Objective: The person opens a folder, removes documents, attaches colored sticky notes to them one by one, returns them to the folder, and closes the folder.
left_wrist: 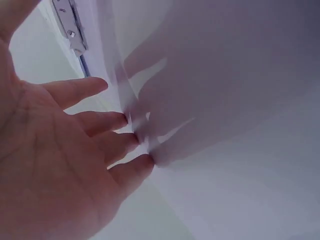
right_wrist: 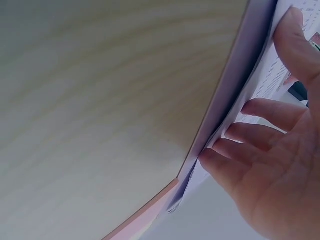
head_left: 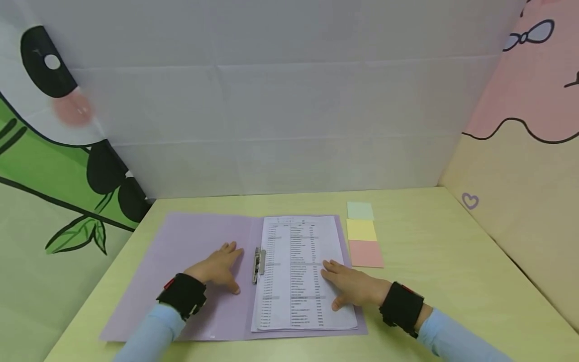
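Observation:
An opened purple folder [head_left: 181, 236] lies flat on the table. On its right half sits a stack of printed sheets [head_left: 298, 281], with a metal clip [head_left: 259, 264] at the sheets' left edge. My left hand [head_left: 219, 266] is spread on the folder's bare left cover, and its fingertips touch that surface in the left wrist view. My right hand [head_left: 355, 285] rests on the right part of the sheets, thumb and fingers apart. Seen from the right wrist, its fingertips [right_wrist: 210, 155] press the top page near the paper's edge. Neither hand grips anything.
Pink [head_left: 366, 254], yellow [head_left: 362, 230] and pale green [head_left: 360, 210] sticky-note pads stand in a column beside the folder's right edge. The pale wooden table [head_left: 443, 251] meets a white backdrop [head_left: 289, 166] behind and a cartoon-printed side panel [head_left: 520, 216] on the right.

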`<state>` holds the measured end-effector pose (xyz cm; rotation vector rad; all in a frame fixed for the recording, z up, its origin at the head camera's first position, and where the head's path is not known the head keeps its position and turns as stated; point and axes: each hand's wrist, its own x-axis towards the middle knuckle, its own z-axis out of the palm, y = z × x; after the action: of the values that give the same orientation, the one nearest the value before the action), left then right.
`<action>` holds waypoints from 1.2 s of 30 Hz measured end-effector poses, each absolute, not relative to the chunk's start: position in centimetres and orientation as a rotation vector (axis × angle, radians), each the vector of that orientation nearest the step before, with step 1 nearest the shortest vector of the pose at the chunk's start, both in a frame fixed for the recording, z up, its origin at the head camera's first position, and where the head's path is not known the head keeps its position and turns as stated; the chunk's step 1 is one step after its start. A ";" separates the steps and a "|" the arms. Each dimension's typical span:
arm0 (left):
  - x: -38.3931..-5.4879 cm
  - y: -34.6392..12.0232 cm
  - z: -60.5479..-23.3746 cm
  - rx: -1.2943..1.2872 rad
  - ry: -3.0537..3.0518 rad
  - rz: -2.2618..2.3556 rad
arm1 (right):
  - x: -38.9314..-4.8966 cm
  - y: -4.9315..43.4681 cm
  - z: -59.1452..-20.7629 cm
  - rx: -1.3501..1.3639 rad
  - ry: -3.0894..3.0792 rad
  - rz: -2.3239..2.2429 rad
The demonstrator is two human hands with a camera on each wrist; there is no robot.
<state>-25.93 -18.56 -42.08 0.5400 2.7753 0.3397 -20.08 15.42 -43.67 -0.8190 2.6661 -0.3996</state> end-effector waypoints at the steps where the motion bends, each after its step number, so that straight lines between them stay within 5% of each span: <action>1: -26.2 -18.1 -42.1 0.532 2.764 0.319 | -20.1 15.4 -43.6 -0.821 2.666 -0.392; 22: -26.7 -15.2 -41.7 0.372 2.708 0.147 | -20.4 15.1 -43.3 -0.846 2.771 -0.453; 36: -26.9 -15.2 -42.2 0.373 2.716 0.144 | -23.0 15.6 -42.6 -0.221 2.738 -1.290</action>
<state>-26.94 -15.24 -42.16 0.3726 2.7159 0.1436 -22.98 15.60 -42.63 -0.2213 2.7379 -1.2897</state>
